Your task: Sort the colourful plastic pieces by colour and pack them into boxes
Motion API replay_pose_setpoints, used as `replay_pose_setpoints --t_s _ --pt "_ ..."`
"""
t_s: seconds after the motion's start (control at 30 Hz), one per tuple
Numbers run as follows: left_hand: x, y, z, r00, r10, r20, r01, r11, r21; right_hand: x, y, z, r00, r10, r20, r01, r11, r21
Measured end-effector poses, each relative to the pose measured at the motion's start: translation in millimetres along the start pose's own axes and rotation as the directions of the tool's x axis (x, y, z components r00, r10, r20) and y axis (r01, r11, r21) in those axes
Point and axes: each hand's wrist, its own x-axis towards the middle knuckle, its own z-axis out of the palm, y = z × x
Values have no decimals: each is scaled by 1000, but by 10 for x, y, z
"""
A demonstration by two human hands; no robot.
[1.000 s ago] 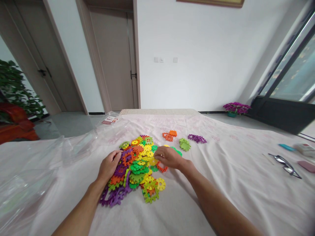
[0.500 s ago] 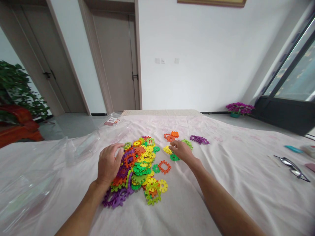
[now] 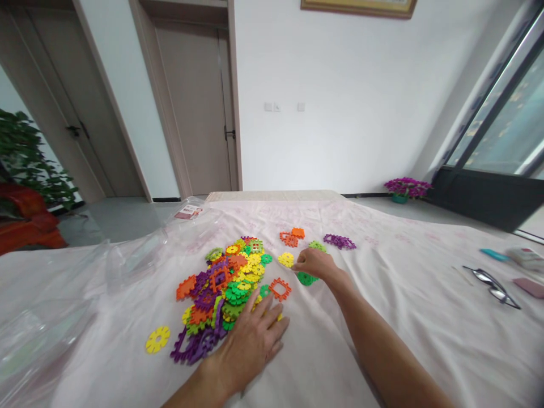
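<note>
A heap of plastic interlocking pieces in yellow, green, orange and purple (image 3: pixel 207 298) lies on the cloth in front of me. My left hand (image 3: pixel 257 334) rests flat over the heap's near right edge, fingers spread, covering some pieces. To the right, my right hand (image 3: pixel 317 263) has its fingers curled together; whatever is between them is hidden. Just left of its fingertips is a small group of yellow flower discs (image 3: pixel 286 259). Green flower discs (image 3: pixel 306 278) lie under it, and a light green piece (image 3: pixel 317 246) sits behind. Nearby is an orange square frame (image 3: pixel 280 289).
Orange pieces (image 3: pixel 291 238) and purple pieces (image 3: pixel 339 241) form separate groups farther back. A lone yellow disc (image 3: pixel 157 340) lies left of the heap. Clear plastic bags (image 3: pixel 46 334) spread along the left; glasses (image 3: pixel 493 287) and a blue item (image 3: pixel 494 255) lie right.
My left hand has moved from the heap's left side to its near right edge, uncovering orange pieces and a yellow disc. My right hand stays by the yellow and green discs, fingers more curled.
</note>
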Motion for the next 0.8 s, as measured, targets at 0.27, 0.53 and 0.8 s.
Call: replay_pose_setpoints --t_s 0.27,0.53,0.8 --pt "110 -184 138 996 -42 -74 39 999 -37 90 451 -138 922 268 -281 -241 962 128" --pt "313 -371 178 996 -53 -72 52 998 -19 160 571 0 917 263 -299 -197 952 235" --pt "445 -611 216 997 -61 -44 66 990 126 245 846 147 855 244 -457 -188 968 164"
